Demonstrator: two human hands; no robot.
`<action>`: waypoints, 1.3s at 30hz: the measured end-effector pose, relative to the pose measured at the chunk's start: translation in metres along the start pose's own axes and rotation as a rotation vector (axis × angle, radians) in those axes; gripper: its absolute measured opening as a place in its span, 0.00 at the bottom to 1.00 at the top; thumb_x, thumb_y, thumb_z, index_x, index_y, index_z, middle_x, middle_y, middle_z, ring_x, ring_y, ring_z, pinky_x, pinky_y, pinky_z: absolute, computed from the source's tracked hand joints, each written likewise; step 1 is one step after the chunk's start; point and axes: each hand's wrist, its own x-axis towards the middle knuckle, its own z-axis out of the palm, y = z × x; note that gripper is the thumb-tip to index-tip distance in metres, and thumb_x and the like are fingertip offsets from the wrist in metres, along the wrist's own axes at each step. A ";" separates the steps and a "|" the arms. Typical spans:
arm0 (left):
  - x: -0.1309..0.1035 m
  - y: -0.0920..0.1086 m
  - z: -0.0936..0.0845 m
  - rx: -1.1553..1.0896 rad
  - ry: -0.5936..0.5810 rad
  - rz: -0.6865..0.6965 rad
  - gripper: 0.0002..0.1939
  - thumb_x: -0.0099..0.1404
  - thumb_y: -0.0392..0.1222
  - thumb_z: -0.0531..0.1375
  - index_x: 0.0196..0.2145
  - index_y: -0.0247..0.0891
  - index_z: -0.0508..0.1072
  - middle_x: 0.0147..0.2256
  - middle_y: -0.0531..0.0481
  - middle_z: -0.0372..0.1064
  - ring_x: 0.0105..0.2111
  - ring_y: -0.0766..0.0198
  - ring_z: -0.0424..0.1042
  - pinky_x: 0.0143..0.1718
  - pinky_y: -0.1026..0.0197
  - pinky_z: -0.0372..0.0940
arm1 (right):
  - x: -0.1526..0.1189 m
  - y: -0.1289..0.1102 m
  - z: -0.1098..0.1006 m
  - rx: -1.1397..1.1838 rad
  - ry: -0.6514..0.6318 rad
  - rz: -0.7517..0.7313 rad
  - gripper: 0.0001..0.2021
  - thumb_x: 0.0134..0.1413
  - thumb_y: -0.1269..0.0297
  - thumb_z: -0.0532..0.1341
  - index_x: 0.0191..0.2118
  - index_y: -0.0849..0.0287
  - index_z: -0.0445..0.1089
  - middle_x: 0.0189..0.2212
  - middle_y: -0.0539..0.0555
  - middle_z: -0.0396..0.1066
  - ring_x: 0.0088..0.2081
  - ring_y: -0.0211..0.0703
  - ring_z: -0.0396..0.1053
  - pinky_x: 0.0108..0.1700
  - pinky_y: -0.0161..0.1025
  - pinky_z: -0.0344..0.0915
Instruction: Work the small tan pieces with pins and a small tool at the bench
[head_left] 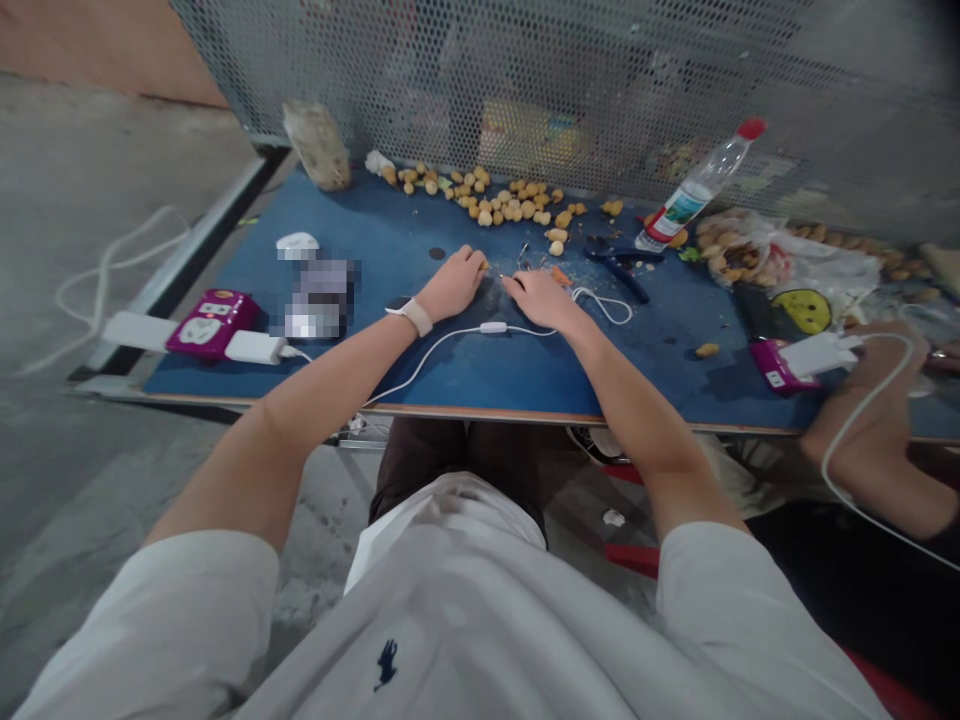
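Observation:
My left hand [452, 284] rests over the blue tabletop [405, 370] with its fingers curled together. A bit of yellow shows at its fingertips, too small to name. Close by on the right, my right hand [541, 298] is closed with the fingers bent down, and a small dark tip pokes out at the thumb side. What it grips is mostly hidden. A thin white cable [442, 340] with an inline switch [493, 328] runs below both hands and loops beside the right one. Crumbs and an orange scrap [560, 275] lie just beyond the right hand.
Many small tan gourd-shaped pieces [510, 205] line the perforated metal screen [450, 90]. Dark-handled pliers [626, 278], a red-capped bottle [697, 190] and a plastic bag [795, 260] stand or lie right. Purple power sockets [214, 322] sit left. Another person's arm [862, 430] is far right.

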 end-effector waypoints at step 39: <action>-0.001 -0.006 0.005 -0.036 -0.008 0.067 0.20 0.93 0.40 0.48 0.63 0.38 0.80 0.63 0.25 0.80 0.68 0.34 0.79 0.77 0.28 0.75 | 0.003 0.005 0.000 -0.011 0.049 0.028 0.23 0.97 0.53 0.58 0.45 0.54 0.82 0.54 0.70 0.91 0.61 0.67 0.86 0.65 0.54 0.74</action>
